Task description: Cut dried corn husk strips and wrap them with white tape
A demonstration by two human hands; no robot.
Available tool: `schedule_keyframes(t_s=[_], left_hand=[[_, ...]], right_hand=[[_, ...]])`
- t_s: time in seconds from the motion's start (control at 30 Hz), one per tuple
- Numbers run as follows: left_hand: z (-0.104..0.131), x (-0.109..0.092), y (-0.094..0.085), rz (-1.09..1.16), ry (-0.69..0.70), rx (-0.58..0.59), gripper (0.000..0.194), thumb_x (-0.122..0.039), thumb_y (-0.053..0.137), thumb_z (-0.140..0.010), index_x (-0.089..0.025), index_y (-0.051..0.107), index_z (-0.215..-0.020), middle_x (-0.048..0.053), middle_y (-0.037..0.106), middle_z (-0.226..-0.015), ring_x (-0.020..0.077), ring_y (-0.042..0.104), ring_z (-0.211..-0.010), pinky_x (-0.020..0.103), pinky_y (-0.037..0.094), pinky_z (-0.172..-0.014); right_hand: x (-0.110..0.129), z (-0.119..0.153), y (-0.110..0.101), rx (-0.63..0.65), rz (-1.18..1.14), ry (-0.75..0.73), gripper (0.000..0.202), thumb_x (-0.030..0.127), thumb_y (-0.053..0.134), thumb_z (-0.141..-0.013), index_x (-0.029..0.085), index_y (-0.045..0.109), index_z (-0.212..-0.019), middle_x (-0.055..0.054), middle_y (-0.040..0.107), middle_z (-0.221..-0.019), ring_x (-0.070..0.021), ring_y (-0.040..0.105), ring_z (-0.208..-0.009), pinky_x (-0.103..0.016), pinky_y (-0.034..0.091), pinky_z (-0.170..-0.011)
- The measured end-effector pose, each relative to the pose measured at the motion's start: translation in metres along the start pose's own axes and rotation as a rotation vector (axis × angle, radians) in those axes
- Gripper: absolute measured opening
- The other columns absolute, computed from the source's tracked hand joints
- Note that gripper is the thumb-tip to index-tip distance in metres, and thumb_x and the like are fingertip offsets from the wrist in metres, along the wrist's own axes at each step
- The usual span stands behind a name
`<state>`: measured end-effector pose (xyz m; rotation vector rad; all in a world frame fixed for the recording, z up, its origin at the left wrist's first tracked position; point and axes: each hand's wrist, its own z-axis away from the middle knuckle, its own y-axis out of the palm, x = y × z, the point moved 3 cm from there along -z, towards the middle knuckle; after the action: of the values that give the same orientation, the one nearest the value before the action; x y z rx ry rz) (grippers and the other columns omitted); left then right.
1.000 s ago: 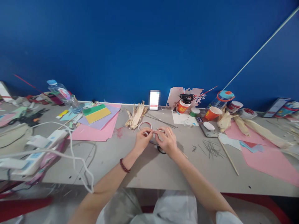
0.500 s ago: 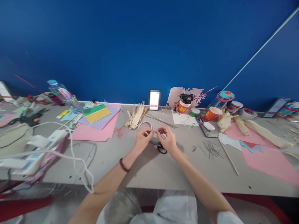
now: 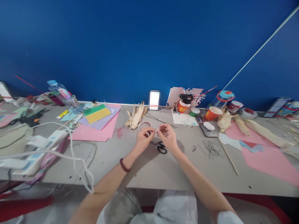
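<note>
My left hand (image 3: 145, 138) and my right hand (image 3: 167, 137) meet fingertip to fingertip over the middle of the table. Both are pinched around something small and pale, too tiny to make out. Black-handled scissors (image 3: 162, 148) lie on the table just below my right hand. Behind my left hand is a roll of tape (image 3: 145, 125), partly covered by the fingers. A bundle of dry corn husks (image 3: 136, 115) lies beyond it, with thin dark wires (image 3: 161, 119) to its right.
Pink paper (image 3: 90, 133), coloured sheets and a power strip (image 3: 44, 152) with white cables lie left. Right are an orange cup (image 3: 213, 113), a phone (image 3: 206, 127), loose wires (image 3: 212, 148), a stick (image 3: 229, 155) and more husks (image 3: 263, 133). A blue wall (image 3: 149, 53) stands behind.
The fingers of my right hand have lifted and spread slightly while its pinch stays beside my left fingertips. A thin stick under my right hand no longer shows.
</note>
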<state>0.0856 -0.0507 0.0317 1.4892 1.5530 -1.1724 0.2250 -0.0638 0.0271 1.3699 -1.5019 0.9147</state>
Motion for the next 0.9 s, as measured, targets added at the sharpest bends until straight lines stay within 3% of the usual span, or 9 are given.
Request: schedule_keyframes(t_s=[0.33,0.9], left_hand=[[0.001,-0.007,-0.002,-0.067,0.067,0.008,0.013,-0.026,0.057,-0.078,-0.017,0.066,-0.08,0.004,0.063,-0.081,0.0096,0.054,-0.064,0.019,0.039,-0.05],[0.0,-0.007,-0.002,0.0,-0.008,0.029,0.015,-0.029,0.061,-0.074,-0.015,0.066,-0.078,0.005,0.061,-0.08,0.0102,0.053,-0.064,0.019,0.04,-0.05]], right_hand=[[0.005,-0.002,0.004,0.024,-0.158,0.139,0.028,0.033,0.067,-0.07,0.022,0.05,-0.089,0.003,0.055,-0.071,-0.01,0.057,-0.059,-0.025,0.052,-0.057],[0.01,-0.003,0.004,0.066,-0.152,0.151,0.029,0.034,0.067,-0.07,0.022,0.05,-0.09,0.003,0.056,-0.069,-0.01,0.055,-0.058,-0.026,0.05,-0.058]])
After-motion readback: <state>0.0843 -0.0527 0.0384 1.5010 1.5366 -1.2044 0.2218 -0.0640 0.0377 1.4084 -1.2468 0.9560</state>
